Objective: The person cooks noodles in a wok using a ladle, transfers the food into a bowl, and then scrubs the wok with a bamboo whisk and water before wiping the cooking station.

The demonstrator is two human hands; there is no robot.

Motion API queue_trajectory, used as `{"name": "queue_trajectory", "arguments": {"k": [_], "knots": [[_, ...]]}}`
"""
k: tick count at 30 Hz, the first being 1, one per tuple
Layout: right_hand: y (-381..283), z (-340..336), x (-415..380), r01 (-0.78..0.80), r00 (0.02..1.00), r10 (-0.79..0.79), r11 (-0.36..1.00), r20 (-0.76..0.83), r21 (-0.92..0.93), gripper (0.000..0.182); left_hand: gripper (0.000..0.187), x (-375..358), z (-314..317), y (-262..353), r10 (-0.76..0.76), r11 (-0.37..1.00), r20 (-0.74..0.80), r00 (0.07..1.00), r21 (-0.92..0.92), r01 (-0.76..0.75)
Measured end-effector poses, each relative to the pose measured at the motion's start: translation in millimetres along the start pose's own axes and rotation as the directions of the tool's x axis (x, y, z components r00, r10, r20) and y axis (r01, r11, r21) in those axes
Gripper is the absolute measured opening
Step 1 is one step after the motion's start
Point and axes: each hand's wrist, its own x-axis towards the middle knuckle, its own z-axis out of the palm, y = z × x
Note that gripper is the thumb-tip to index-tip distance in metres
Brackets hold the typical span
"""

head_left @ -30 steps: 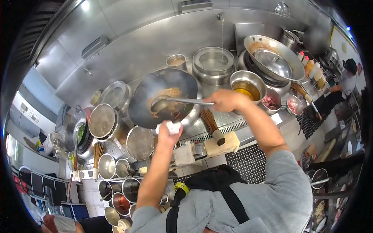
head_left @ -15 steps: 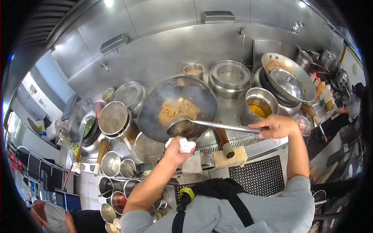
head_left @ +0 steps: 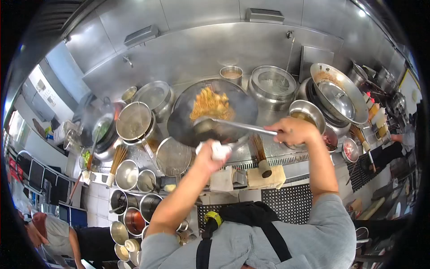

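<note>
My left hand (head_left: 212,155) is closed around a white cloth (head_left: 220,151) at the near rim of a large dark wok (head_left: 179,127). Noodles (head_left: 210,104) lie heaped toward the far side of the wok, and some look lifted off its surface. My right hand (head_left: 292,131) grips the handle end of a long metal ladle (head_left: 244,126). The ladle's bowl is inside the wok, just on the near side of the noodles. What part of the rim the cloth covers is hidden.
A bamboo brush (head_left: 263,166) and folded cloths (head_left: 273,177) lie along the near counter edge. Left are strainers (head_left: 134,121) and metal bowls (head_left: 127,175). A lidded pot (head_left: 273,85) and a tilted steel pan (head_left: 322,74) stand right. Another person (head_left: 56,233) is at lower left.
The noodles have moved up and away inside the wok. My right hand and the ladle have shifted left and slightly up. The camera view has turned a little.
</note>
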Motion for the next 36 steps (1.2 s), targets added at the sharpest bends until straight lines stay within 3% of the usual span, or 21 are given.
{"name": "queue_trajectory", "arguments": {"k": [1,2,4,5,7,9,10,11,12,13,14,15,16,17,19,22,25,31,36], "knots": [[8.7,12.7,16.0,0.121,0.989,-0.13,0.984,-0.065,-0.13,0.048,0.013,-3.5,11.0,6.1,0.098,0.995,-0.004,0.995,-0.001,-0.098],[15.0,29.9,28.1,0.126,0.99,-0.133,0.983,-0.05,-0.133,0.048,0.013,21.2,-9.9,-0.8,0.099,0.995,0.001,0.995,-0.02,-0.099],[21.3,60.1,42.1,-0.007,0.958,-0.059,0.973,-0.28,-0.229,0.045,0.012,41.6,-40.3,-24.8,0.114,0.993,-0.031,0.993,0.015,-0.114],[18.9,67.0,37.2,0.0,0.957,-0.068,0.972,-0.282,-0.235,0.045,0.013,38.0,-49.9,-39.0,0.117,0.992,-0.066,0.991,0.044,-0.114],[13.8,83.8,18.2,-0.03,0.926,0.069,0.994,-0.37,0.109,0.049,0.012,36.4,-70.0,-52.5,-0.033,0.999,-0.046,0.998,0.017,0.033],[1.2,105.7,-6.6,-0.109,0.902,0.233,0.938,-0.363,0.329,0.053,0.012,33.8,-57.4,-39.0,0.029,1.0,-0.019,0.999,-0.009,-0.03],[0.8,124.6,-9.5,-0.116,0.911,0.23,0.939,-0.343,0.323,0.053,0.011,28.3,-51.0,-34.5,0.076,0.997,-0.006,0.997,-0.025,-0.077],[3.7,151.7,-5.9,-0.09,0.883,0.274,0.896,-0.382,0.435,0.055,0.008,25.0,-33.9,-20.1,0.146,0.989,-0.02,0.989,-0.015,-0.146],[9.7,181.3,0.0,-0.055,0.848,0.323,0.842,-0.42,0.536,0.056,0.008,43.0,-30.2,-5.1,0.124,0.992,-0.015,0.992,-0.007,-0.124],[24.6,219.0,13.2,0.131,0.767,0.188,0.89,-0.613,0.437,0.054,0.009,43.5,-13.8,8.6,0.079,0.996,-0.099,0.992,0.043,-0.075],[46.5,253.5,31.1,0.256,0.638,-0.015,0.947,-0.77,0.193,0.056,0.011,53.7,-13.0,18.6,0.075,0.996,-0.031,0.997,0.057,-0.073],[31.1,259.0,23.8,0.08,0.776,0.194,0.914,-0.601,0.397,0.056,0.011,65.3,-17.4,18.9,0.09,0.995,-0.021,0.996,0.043,-0.089],[16.7,259.3,20.6,-0.088,0.84,0.356,0.835,-0.41,0.543,0.054,0.011,77.9,-23.6,19.2,0.105,0.99,-0.003,0.994,0.09,-0.104],[17.1,273.6,27.4,0.05,0.773,0.211,0.92,-0.598,0.389,0.054,0.011,86.4,-28.2,20.5,0.121,0.983,0.011,0.993,0.138,-0.121],[12.8,282.8,24.4,0.094,0.797,0.262,0.836,-0.544,0.541,0.054,0.012,100.8,-34.3,23.4,0.146,0.978,0.009,0.989,0.152,-0.146],[26.6,282.8,21.0,-0.022,0.848,0.316,0.823,-0.425,0.568,0.054,0.014,118.3,-38.3,22.8,0.128,0.984,-0.004,0.992,0.125,-0.126],[34.9,269.8,15.3,-0.005,0.856,0.305,0.812,-0.417,0.584,0.054,0.015,122.0,-45.9,21.7,0.147,0.98,0.054,0.988,0.13,-0.152],[38.3,263.9,13.0,-0.019,0.879,0.304,0.792,-0.367,0.611,0.053,0.016,118.0,-45.5,21.1,0.167,0.969,0.018,0.986,0.182,-0.167],[34.3,265.7,12.8,-0.006,0.899,0.279,0.778,-0.338,0.628,0.056,0.016,116.3,-44.8,25.1,0.086,0.981,-0.007,0.996,0.174,-0.084]]}}
